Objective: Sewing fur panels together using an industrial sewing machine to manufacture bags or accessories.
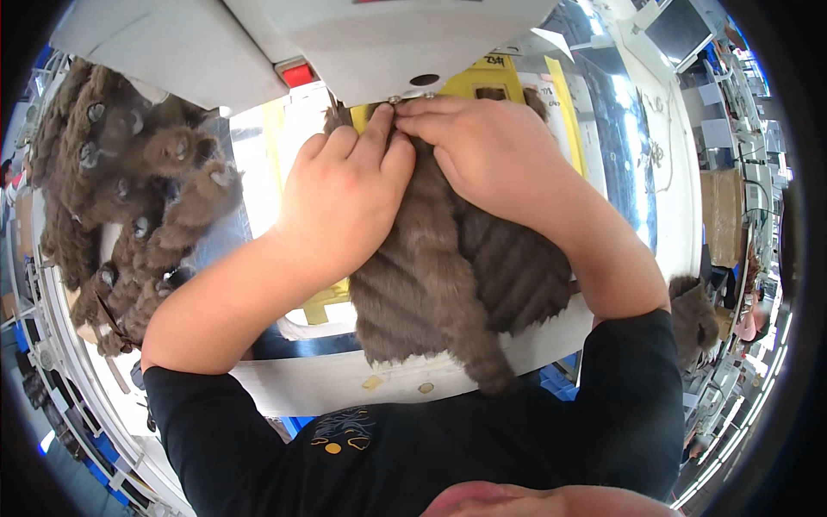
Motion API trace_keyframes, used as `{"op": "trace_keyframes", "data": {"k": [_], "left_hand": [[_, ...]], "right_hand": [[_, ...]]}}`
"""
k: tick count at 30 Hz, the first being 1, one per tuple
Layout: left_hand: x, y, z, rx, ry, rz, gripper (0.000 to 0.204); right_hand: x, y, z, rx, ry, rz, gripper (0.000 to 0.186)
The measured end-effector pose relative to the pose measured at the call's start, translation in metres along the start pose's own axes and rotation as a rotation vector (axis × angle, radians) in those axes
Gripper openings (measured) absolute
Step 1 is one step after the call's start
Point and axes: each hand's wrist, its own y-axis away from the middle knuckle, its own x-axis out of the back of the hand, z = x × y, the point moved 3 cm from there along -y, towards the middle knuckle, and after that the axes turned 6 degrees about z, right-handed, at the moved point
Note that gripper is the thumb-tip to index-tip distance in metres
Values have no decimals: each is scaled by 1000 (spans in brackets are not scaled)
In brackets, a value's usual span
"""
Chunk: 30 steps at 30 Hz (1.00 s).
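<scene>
A brown fur piece (413, 302) with slanted ridges lies on the worktop under both my hands, and its near edge hangs over the front. A long narrow fur strip (448, 276) runs down its middle. At the far end, below the white machine head (413, 43), my left hand (345, 185) has curled fingers, with the index finger stretched forward onto the fur. My right hand (482, 151) pinches the fur's far end from the other side, fingers close together. Both sets of fingertips nearly meet beside a small metal part under the machine. The fur directly beneath the fingers is hidden.
A heap of brown fur pieces (129, 189) sits to the left. Yellow sheets (487, 77) lie beneath the machine, and a red button (298, 76) shows on its body. At the right are a cardboard box (724, 215) and another fur piece (692, 314).
</scene>
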Motion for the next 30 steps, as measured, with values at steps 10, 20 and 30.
{"op": "trace_keyframes", "data": {"k": [10,20,30], "left_hand": [[-4,-3,-3,29,6,-34,24],[-8,-5,-4,52,75,-70,26],[-10,-12,1,61,139,-119,32]], "right_hand": [[0,-1,1,-18,-5,-13,27],[1,1,6,4,-28,37,24],[11,2,13,-90,147,-205,28]]}}
